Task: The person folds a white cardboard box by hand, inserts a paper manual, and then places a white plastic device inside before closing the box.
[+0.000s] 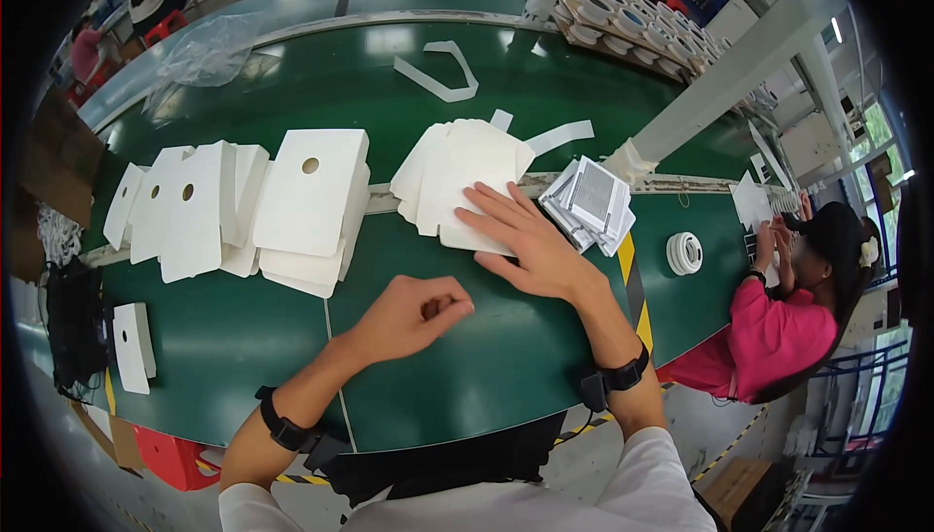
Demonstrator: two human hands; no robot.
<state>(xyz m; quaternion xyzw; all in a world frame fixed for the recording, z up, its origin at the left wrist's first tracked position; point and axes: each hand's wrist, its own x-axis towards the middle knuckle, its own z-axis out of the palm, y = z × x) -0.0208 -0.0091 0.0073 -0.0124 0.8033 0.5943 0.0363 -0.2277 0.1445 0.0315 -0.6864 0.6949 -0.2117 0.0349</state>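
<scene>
My right hand lies flat with fingers spread on the near edge of a fanned stack of white card pieces. Closer to me, my left hand hovers over the green table with its fingers curled in and nothing visible in them. Just right of my right hand sits a small pile of flat grey-and-white printed packs. To the left stand piles of white card boxes with round holes, some leaning on each other. One more white box lies apart at the near left.
White paper strips and crumpled clear plastic lie on the far side. A grey post rises beyond the packs. A white roll sits at right, near a co-worker in pink. Racked white reels stand behind.
</scene>
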